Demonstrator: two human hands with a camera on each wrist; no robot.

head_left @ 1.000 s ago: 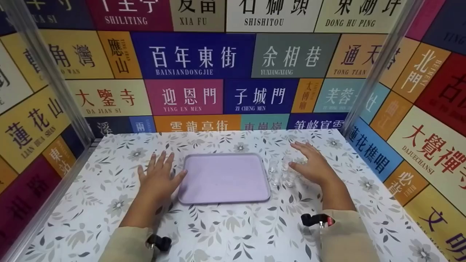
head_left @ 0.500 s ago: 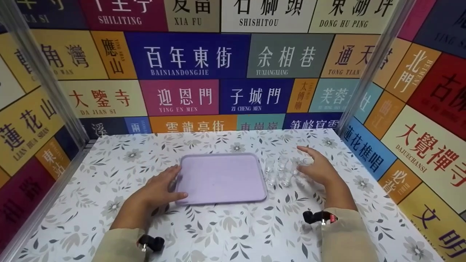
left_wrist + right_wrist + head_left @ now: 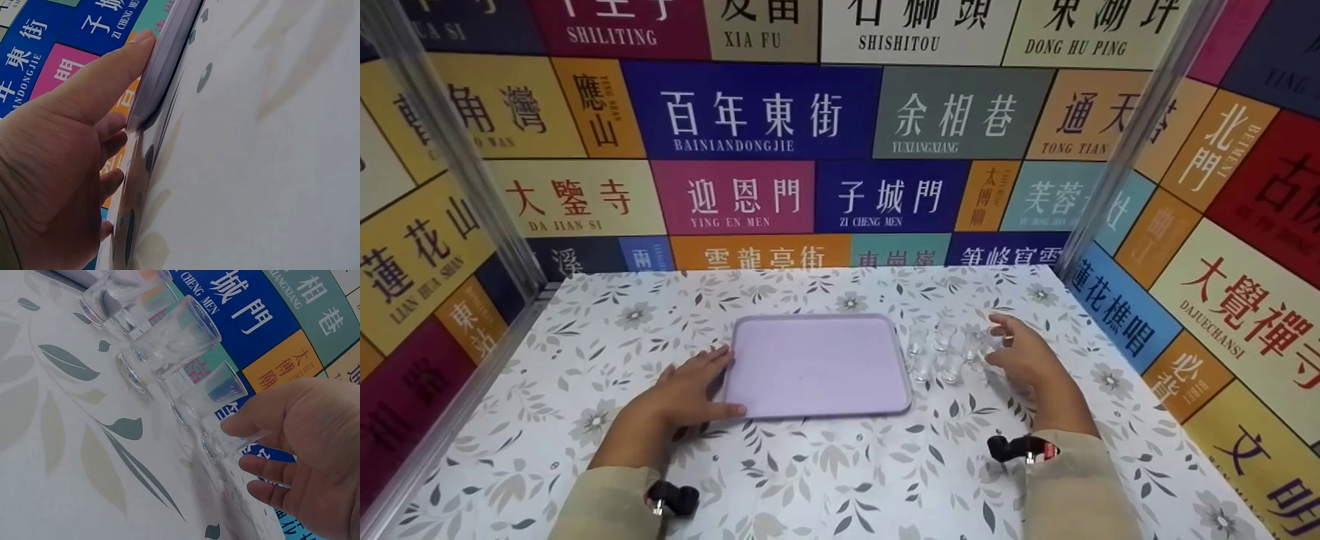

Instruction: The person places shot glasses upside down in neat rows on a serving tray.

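Note:
A pale purple tray [image 3: 819, 367] lies flat on the table. My left hand [image 3: 682, 390] rests against its left edge, thumb near the front corner; in the left wrist view the thumb lies along the rim of the tray [image 3: 163, 62] and the fingers are loosely extended. Right of the tray stand several small clear shot glasses [image 3: 949, 367], upright and close together. My right hand [image 3: 1024, 356] is at the group's right side. In the right wrist view its thumb and fingers are around the farthest shot glass [image 3: 212, 449], which they partly hide.
A floral-patterned cloth [image 3: 825, 480] covers the table. Nearer shot glasses [image 3: 169, 343] stand beside the right hand in its wrist view. Colourful lettered panels [image 3: 750, 112] rise behind and at both sides, with clear corner posts [image 3: 1132, 142].
My left hand has come from beside the tray to its left edge, thumb moving toward the front corner. My right hand has moved right past the glasses, and its fingers have drawn in.

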